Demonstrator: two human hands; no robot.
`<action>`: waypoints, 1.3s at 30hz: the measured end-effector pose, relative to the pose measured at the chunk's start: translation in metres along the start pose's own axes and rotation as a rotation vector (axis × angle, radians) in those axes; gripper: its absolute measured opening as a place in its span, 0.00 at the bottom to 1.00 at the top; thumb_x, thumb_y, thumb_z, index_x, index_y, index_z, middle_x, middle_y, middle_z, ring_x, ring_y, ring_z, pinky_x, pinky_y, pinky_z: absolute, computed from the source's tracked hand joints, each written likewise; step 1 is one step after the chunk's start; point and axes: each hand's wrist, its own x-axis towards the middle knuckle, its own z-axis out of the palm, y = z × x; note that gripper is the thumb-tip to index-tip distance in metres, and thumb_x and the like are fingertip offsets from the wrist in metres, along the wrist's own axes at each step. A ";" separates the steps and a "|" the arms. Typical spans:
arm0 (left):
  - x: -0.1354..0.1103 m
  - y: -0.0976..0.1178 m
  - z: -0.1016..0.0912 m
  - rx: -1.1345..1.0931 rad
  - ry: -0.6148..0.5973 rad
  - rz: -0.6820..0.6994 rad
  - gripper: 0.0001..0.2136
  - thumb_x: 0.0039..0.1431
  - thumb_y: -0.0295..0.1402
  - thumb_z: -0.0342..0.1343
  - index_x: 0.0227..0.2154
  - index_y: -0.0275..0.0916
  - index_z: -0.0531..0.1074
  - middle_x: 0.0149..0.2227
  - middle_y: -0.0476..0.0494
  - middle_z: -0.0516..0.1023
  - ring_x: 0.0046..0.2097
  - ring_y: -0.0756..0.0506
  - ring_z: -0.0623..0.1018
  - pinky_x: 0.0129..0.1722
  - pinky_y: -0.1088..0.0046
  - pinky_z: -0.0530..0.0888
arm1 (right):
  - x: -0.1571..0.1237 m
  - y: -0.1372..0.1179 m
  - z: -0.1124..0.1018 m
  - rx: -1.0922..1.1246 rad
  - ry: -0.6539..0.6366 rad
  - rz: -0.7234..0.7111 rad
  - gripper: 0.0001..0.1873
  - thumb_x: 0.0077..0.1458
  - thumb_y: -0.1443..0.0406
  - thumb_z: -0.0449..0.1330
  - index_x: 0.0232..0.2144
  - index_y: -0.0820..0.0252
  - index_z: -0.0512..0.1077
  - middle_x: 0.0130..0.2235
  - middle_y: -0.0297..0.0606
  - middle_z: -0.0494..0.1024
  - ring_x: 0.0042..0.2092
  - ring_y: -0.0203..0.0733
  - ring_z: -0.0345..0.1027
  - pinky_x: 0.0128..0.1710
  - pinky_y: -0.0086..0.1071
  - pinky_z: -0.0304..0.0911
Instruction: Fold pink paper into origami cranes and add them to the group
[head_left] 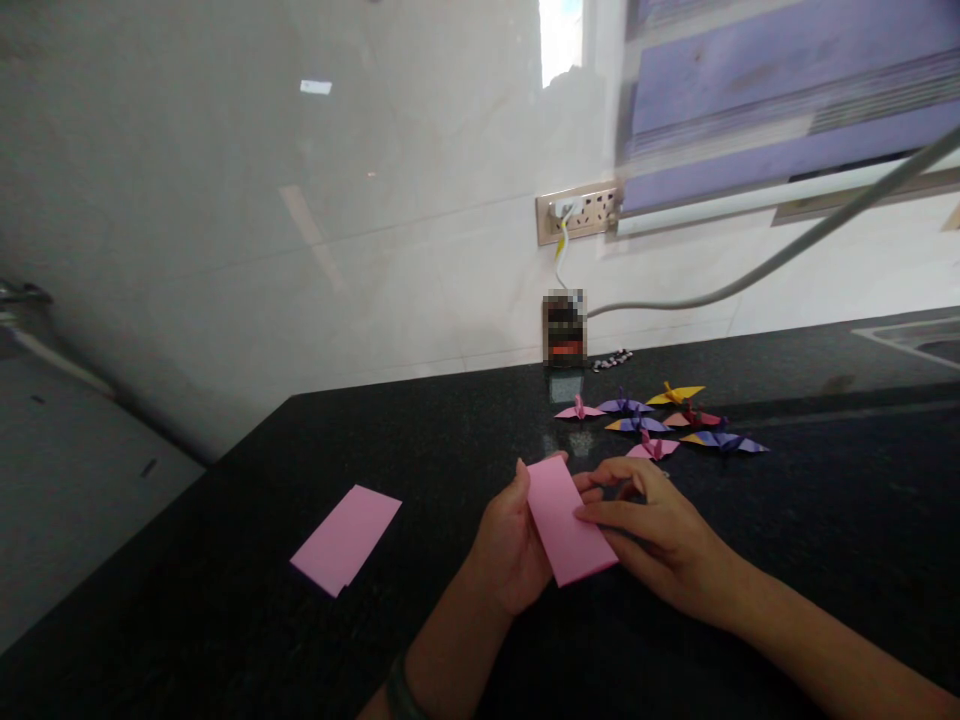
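A folded pink paper point(564, 522) is held above the black countertop point(225, 600) between both hands. My left hand point(510, 550) grips its left edge, thumb at the top corner. My right hand point(649, 535) pinches its right side, forefinger pressed along the paper. A second folded pink paper point(346, 538) lies flat on the counter to the left, apart from both hands. Just beyond my right hand sit several folded paper cranes point(660, 422) in pink, purple and yellow.
A small dark box point(564, 328) stands against the white wall at the counter's back edge. Above it a wall socket point(577, 212) holds a plug, and a grey cable point(787, 245) runs right. A sink rim point(911, 335) shows at far right.
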 end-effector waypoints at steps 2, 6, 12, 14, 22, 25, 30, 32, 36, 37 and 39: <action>0.000 -0.001 0.000 0.023 0.040 0.009 0.23 0.55 0.45 0.40 0.50 0.36 0.57 0.42 0.36 0.71 0.41 0.41 0.72 0.39 0.64 0.66 | 0.000 0.000 0.000 -0.008 0.015 -0.013 0.15 0.48 0.72 0.54 0.39 0.54 0.70 0.44 0.41 0.61 0.44 0.42 0.58 0.39 0.35 0.59; 0.002 -0.003 -0.005 0.039 0.082 0.016 0.23 0.55 0.44 0.41 0.50 0.37 0.57 0.40 0.36 0.71 0.40 0.42 0.72 0.37 0.65 0.67 | -0.001 0.003 0.002 -0.037 0.053 -0.037 0.14 0.47 0.72 0.54 0.37 0.52 0.71 0.43 0.40 0.61 0.44 0.43 0.57 0.38 0.37 0.58; 0.004 -0.004 -0.009 0.090 0.075 0.055 0.20 0.55 0.40 0.44 0.46 0.30 0.61 0.38 0.33 0.72 0.38 0.42 0.73 0.36 0.67 0.68 | 0.000 0.005 0.002 0.001 0.070 0.021 0.13 0.48 0.72 0.53 0.36 0.55 0.71 0.42 0.41 0.60 0.42 0.42 0.58 0.36 0.35 0.59; 0.003 -0.004 -0.007 0.126 0.076 0.066 0.19 0.56 0.39 0.44 0.46 0.30 0.62 0.38 0.33 0.72 0.37 0.43 0.73 0.34 0.68 0.68 | 0.001 0.003 0.001 0.038 0.040 0.032 0.12 0.48 0.71 0.54 0.36 0.55 0.70 0.42 0.41 0.61 0.42 0.42 0.58 0.37 0.35 0.59; -0.001 -0.007 -0.003 0.182 0.005 0.087 0.16 0.55 0.36 0.46 0.42 0.30 0.65 0.37 0.34 0.72 0.35 0.44 0.73 0.34 0.68 0.69 | 0.002 -0.005 0.002 0.177 0.036 0.139 0.06 0.50 0.67 0.54 0.28 0.56 0.71 0.38 0.38 0.62 0.42 0.41 0.58 0.41 0.36 0.58; -0.002 -0.008 -0.003 0.175 -0.023 0.076 0.16 0.55 0.35 0.47 0.42 0.30 0.65 0.41 0.33 0.71 0.39 0.44 0.72 0.40 0.64 0.67 | 0.003 -0.004 0.005 0.169 0.140 0.236 0.06 0.49 0.66 0.54 0.23 0.58 0.69 0.37 0.38 0.63 0.42 0.41 0.59 0.41 0.37 0.58; -0.003 -0.011 -0.002 0.181 -0.086 0.095 0.23 0.53 0.45 0.45 0.44 0.30 0.65 0.44 0.31 0.69 0.43 0.41 0.70 0.42 0.62 0.66 | 0.003 0.000 0.007 0.149 0.182 0.277 0.06 0.49 0.66 0.55 0.23 0.57 0.69 0.36 0.38 0.64 0.41 0.42 0.59 0.40 0.38 0.58; -0.004 -0.012 -0.003 0.235 -0.120 0.149 0.23 0.49 0.44 0.50 0.45 0.32 0.64 0.44 0.33 0.68 0.44 0.41 0.70 0.43 0.61 0.66 | 0.002 0.001 0.008 0.140 0.186 0.279 0.06 0.48 0.66 0.55 0.22 0.58 0.69 0.36 0.38 0.64 0.41 0.42 0.59 0.40 0.38 0.58; -0.004 -0.015 -0.005 0.426 -0.085 0.212 0.21 0.47 0.31 0.57 0.46 0.37 0.63 0.41 0.39 0.70 0.41 0.44 0.71 0.43 0.63 0.67 | 0.000 0.002 0.009 0.147 0.191 0.290 0.05 0.48 0.66 0.55 0.22 0.58 0.68 0.35 0.38 0.64 0.40 0.41 0.59 0.40 0.37 0.58; -0.003 -0.015 -0.006 0.459 -0.066 0.213 0.20 0.47 0.31 0.56 0.45 0.37 0.63 0.41 0.39 0.71 0.40 0.44 0.71 0.42 0.63 0.67 | 0.000 0.002 0.009 0.151 0.194 0.293 0.05 0.48 0.66 0.56 0.22 0.58 0.68 0.35 0.38 0.63 0.40 0.41 0.59 0.40 0.37 0.58; -0.002 -0.015 -0.007 0.492 -0.042 0.215 0.18 0.48 0.32 0.55 0.45 0.37 0.64 0.40 0.39 0.71 0.39 0.45 0.72 0.40 0.64 0.68 | 0.000 0.001 0.009 0.160 0.198 0.304 0.04 0.47 0.66 0.56 0.22 0.58 0.68 0.34 0.37 0.63 0.40 0.41 0.59 0.40 0.37 0.57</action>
